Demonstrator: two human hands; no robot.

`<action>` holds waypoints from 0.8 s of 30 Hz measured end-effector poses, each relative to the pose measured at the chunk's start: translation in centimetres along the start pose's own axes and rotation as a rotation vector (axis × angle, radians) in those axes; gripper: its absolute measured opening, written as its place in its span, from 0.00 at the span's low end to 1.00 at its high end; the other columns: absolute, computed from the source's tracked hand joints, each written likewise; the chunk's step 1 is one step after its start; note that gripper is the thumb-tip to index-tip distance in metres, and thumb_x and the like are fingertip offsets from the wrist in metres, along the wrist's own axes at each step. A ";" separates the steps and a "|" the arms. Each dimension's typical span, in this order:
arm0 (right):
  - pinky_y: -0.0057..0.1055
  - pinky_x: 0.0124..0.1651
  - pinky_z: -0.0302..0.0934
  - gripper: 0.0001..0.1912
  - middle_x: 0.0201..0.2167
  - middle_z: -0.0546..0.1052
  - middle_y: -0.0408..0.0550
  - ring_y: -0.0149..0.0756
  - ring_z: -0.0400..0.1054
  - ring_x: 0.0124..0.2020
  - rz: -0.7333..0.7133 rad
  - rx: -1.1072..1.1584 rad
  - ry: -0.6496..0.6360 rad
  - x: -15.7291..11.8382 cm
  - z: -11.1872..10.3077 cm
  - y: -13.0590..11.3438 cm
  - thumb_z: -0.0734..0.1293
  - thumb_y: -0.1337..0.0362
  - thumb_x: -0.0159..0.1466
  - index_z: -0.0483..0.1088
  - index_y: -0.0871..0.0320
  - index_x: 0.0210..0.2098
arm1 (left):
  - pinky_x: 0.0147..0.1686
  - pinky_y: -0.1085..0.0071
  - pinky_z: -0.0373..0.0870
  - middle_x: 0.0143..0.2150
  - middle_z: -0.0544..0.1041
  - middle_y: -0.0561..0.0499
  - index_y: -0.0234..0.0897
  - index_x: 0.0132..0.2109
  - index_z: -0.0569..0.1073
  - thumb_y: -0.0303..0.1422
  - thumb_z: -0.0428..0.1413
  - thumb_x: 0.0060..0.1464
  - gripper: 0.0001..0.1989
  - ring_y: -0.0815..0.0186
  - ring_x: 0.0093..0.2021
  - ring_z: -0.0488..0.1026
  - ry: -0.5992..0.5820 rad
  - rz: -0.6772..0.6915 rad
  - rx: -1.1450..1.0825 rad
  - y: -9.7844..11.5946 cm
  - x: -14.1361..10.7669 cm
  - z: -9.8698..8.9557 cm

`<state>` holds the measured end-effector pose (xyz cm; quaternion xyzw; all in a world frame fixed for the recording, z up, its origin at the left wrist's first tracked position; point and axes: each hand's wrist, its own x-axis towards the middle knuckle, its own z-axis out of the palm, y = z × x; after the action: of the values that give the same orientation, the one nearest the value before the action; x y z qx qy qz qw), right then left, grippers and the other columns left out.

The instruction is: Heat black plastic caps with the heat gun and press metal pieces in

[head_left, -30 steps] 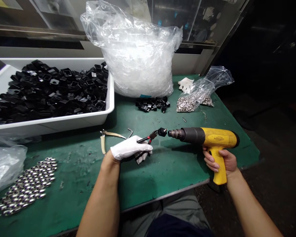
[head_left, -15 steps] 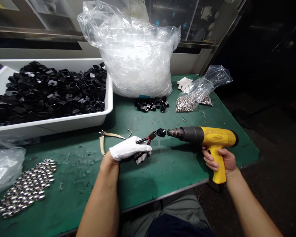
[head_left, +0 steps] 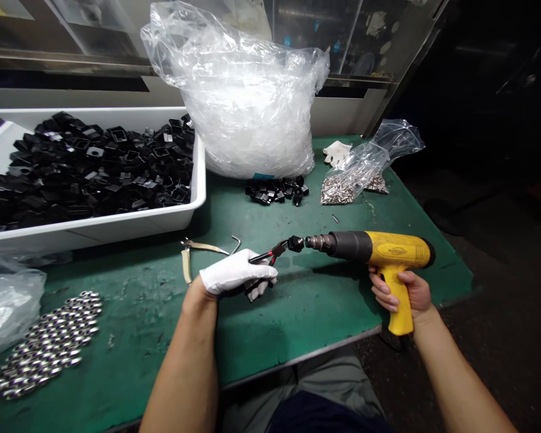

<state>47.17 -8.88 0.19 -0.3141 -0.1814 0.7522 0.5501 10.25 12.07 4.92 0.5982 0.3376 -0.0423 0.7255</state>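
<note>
Black-and-red pliers (head_left: pixel 278 248) half hide in the gripping left hand (head_left: pixel 238 274); the right hand (head_left: pixel 418 293) clutches a smooth yellow heat gun (head_left: pixel 394 249).

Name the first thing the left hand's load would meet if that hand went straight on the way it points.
Most likely the nozzle of the yellow heat gun, just past the black part in the pliers that the left hand holds; depth is unclear from one view.

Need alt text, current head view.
Bare right hand points a yellow heat gun at a small black part gripped in pliers held by the gloved left hand. Behind them on the green table: a white bin of black pieces and a bulging clear bag.
</note>
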 end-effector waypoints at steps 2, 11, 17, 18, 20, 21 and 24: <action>0.24 0.17 0.54 0.22 0.28 0.67 0.45 0.27 0.52 0.18 -0.001 -0.002 0.001 0.0 0.0 0.0 0.63 0.55 0.61 0.67 0.61 0.51 | 0.25 0.71 0.70 0.22 0.77 0.49 0.32 0.33 0.76 0.46 0.59 0.55 0.19 0.67 0.20 0.72 0.002 0.003 0.004 0.0 0.0 0.0; 0.24 0.17 0.53 0.21 0.28 0.67 0.44 0.27 0.52 0.18 -0.002 -0.010 0.007 0.1 0.2 0.0 0.63 0.56 0.61 0.67 0.60 0.50 | 0.25 0.70 0.70 0.22 0.76 0.51 0.32 0.33 0.76 0.46 0.59 0.55 0.18 0.67 0.20 0.71 0.006 -0.004 -0.006 0.1 -0.1 0.1; 0.24 0.17 0.53 0.22 0.28 0.67 0.44 0.27 0.52 0.18 -0.002 -0.008 0.009 0.0 0.2 0.0 0.64 0.55 0.61 0.68 0.61 0.51 | 0.24 0.72 0.68 0.22 0.76 0.50 0.32 0.33 0.76 0.45 0.58 0.55 0.18 0.68 0.20 0.72 0.004 0.000 0.005 0.5 -0.2 0.1; 0.24 0.17 0.53 0.22 0.28 0.67 0.44 0.27 0.52 0.18 -0.002 -0.008 0.010 0.0 0.2 0.0 0.64 0.55 0.61 0.68 0.61 0.51 | 0.24 0.72 0.68 0.22 0.76 0.50 0.32 0.33 0.76 0.45 0.58 0.55 0.18 0.68 0.20 0.72 0.003 -0.001 0.003 0.5 -0.2 0.1; 0.24 0.17 0.53 0.22 0.28 0.67 0.44 0.27 0.52 0.18 -0.002 -0.010 0.010 0.0 0.2 0.0 0.64 0.55 0.61 0.67 0.61 0.51 | 0.24 0.72 0.68 0.22 0.76 0.50 0.32 0.33 0.77 0.45 0.58 0.55 0.18 0.67 0.20 0.72 0.002 -0.007 0.001 0.6 -0.2 0.2; 0.24 0.17 0.53 0.22 0.28 0.67 0.44 0.27 0.52 0.18 -0.001 -0.011 0.010 0.0 0.2 0.0 0.64 0.55 0.61 0.67 0.61 0.51 | 0.24 0.72 0.68 0.22 0.76 0.50 0.32 0.33 0.77 0.45 0.58 0.55 0.18 0.68 0.20 0.72 0.003 -0.009 0.003 0.6 -0.2 0.2; 0.24 0.17 0.53 0.22 0.28 0.67 0.44 0.26 0.52 0.18 0.000 -0.014 0.008 0.1 0.2 -0.1 0.64 0.55 0.61 0.67 0.61 0.50 | 0.24 0.72 0.68 0.22 0.76 0.50 0.32 0.32 0.77 0.46 0.58 0.54 0.18 0.68 0.19 0.71 0.013 -0.005 0.017 0.5 -0.2 0.2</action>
<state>47.06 -8.78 0.38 -0.3209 -0.1846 0.7495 0.5487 10.38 11.97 5.44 0.6037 0.3435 -0.0432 0.7182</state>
